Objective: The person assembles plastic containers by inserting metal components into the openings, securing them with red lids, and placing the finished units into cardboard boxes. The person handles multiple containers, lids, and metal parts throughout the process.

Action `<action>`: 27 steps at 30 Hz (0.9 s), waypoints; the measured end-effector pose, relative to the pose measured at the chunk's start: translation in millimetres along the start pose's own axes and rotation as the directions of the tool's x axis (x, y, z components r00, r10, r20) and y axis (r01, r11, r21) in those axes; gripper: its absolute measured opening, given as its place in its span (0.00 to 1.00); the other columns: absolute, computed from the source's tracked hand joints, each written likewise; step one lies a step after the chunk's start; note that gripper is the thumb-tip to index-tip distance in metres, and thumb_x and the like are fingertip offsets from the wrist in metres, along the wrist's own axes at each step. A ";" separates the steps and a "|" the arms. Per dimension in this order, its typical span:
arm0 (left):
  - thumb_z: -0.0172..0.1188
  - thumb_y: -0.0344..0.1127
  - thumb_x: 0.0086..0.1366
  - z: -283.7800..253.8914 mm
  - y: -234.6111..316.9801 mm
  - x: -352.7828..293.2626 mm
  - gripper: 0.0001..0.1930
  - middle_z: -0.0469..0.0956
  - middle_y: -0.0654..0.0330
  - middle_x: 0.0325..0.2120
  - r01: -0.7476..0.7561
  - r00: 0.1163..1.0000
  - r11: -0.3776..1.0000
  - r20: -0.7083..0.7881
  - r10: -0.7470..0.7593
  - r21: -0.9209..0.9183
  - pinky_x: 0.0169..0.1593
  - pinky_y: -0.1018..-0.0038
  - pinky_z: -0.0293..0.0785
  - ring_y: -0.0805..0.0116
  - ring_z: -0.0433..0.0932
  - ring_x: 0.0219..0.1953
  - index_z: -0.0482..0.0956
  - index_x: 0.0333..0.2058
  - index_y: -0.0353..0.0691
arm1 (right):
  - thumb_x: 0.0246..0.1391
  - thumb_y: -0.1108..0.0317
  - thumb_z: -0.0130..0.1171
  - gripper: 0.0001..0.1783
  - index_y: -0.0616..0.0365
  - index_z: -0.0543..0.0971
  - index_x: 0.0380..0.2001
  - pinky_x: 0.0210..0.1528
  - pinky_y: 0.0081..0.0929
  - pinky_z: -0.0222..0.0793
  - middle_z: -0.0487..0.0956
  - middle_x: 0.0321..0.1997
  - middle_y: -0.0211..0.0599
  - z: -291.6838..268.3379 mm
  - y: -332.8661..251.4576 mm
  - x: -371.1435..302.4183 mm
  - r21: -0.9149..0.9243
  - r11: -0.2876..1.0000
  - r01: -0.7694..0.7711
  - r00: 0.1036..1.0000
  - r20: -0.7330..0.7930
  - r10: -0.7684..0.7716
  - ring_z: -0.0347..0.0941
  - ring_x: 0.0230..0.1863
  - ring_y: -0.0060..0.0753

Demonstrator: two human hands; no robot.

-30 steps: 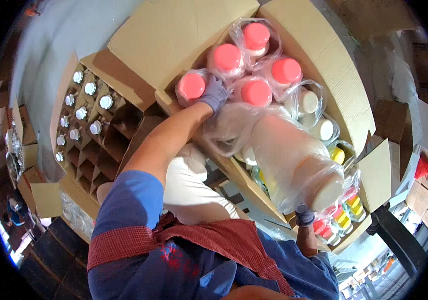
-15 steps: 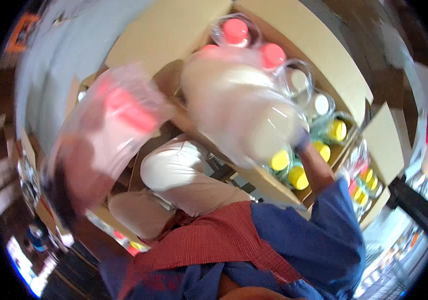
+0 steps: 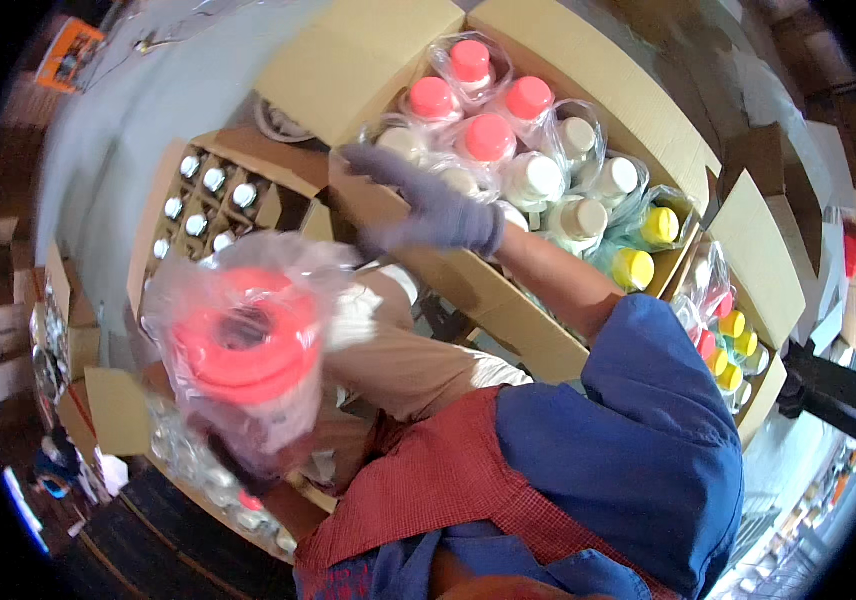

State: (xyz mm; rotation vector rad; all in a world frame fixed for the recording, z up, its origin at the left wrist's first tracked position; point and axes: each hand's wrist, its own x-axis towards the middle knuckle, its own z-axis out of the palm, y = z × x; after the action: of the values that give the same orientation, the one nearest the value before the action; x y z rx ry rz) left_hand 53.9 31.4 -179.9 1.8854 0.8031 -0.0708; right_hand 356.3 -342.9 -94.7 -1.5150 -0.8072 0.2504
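Note:
My left hand [image 3: 238,462], mostly hidden and blurred, is closed around the lower part of a wide container with a red ring-shaped lid [image 3: 248,350]. Loose clear plastic wraps this container, which stands tilted in front of my knees. To the right, my gloved right hand [image 3: 423,215] is open and empty, fingers stretched leftward above the near wall of a large cardboard box [image 3: 508,300]. Inside that box stand plastic-wrapped bottles with red caps [image 3: 490,138], white caps [image 3: 538,178] and yellow caps [image 3: 633,269].
At the left, a divided carton [image 3: 163,180] holds several silver-capped bottles [image 3: 214,180]. A smaller box [image 3: 773,385] with yellow- and red-capped bottles stands at the right. Open flaps [image 3: 348,65] stick up around the large box. More wrapped bottles [image 3: 193,465] lie low at the left.
The large pale wrapped item has left my right hand, which has moved left and opened; more bottles now show in the large box. My left hand has brought the red-lidded container rightward and lower.

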 end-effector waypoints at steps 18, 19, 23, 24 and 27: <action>0.54 0.40 0.60 -141.0 131.6 -127.1 0.13 0.77 0.55 0.28 -0.691 0.272 0.488 -0.435 0.859 0.532 0.37 0.62 0.74 0.58 0.77 0.32 0.75 0.41 0.42 | 0.64 0.65 0.46 0.15 0.63 0.75 0.46 0.49 0.27 0.69 0.78 0.46 0.40 286.8 -192.1 5.8 0.627 0.777 0.055 0.980 0.114 -0.161 0.73 0.46 0.27; 0.52 0.36 0.60 -173.5 129.2 -129.0 0.08 0.76 0.57 0.28 -0.639 0.141 0.556 -0.630 0.764 0.531 0.35 0.64 0.72 0.60 0.76 0.31 0.76 0.36 0.42 | 0.63 0.66 0.47 0.17 0.64 0.73 0.49 0.53 0.29 0.66 0.76 0.50 0.41 287.4 -193.7 18.9 0.185 0.943 0.277 0.924 0.220 -0.314 0.71 0.49 0.30; 0.51 0.38 0.61 -173.9 81.3 -116.0 0.10 0.73 0.57 0.36 -0.666 0.258 0.728 -0.864 0.433 0.165 0.43 0.66 0.67 0.63 0.71 0.39 0.72 0.40 0.42 | 0.54 0.60 0.54 0.21 0.67 0.76 0.45 0.49 0.34 0.69 0.78 0.42 0.49 272.9 -183.4 -7.6 -0.465 0.805 0.369 0.652 0.746 0.133 0.75 0.43 0.45; 0.50 0.39 0.62 -134.3 62.1 -115.7 0.13 0.72 0.56 0.39 -0.663 0.411 0.747 -0.812 0.415 0.046 0.46 0.66 0.66 0.63 0.70 0.42 0.71 0.43 0.42 | 0.54 0.60 0.54 0.21 0.66 0.76 0.44 0.45 0.34 0.70 0.79 0.40 0.48 265.6 -177.9 -15.8 -0.378 0.847 0.375 0.702 0.712 0.007 0.75 0.40 0.44; 0.50 0.44 0.63 -23.1 16.7 -174.1 0.21 0.69 0.54 0.47 -0.468 0.803 0.839 -0.528 0.275 -0.276 0.54 0.66 0.62 0.63 0.67 0.50 0.66 0.52 0.42 | 0.56 0.60 0.52 0.19 0.67 0.78 0.41 0.35 0.31 0.69 0.80 0.33 0.43 254.1 -150.0 -8.1 -0.222 0.814 0.537 0.772 0.520 -0.367 0.75 0.29 0.35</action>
State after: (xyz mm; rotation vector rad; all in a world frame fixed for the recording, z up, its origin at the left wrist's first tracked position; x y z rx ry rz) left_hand -78.5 -39.5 -87.5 1.6456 0.6695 0.7841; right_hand 146.9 -162.0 8.5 -1.5548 -1.6580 0.0857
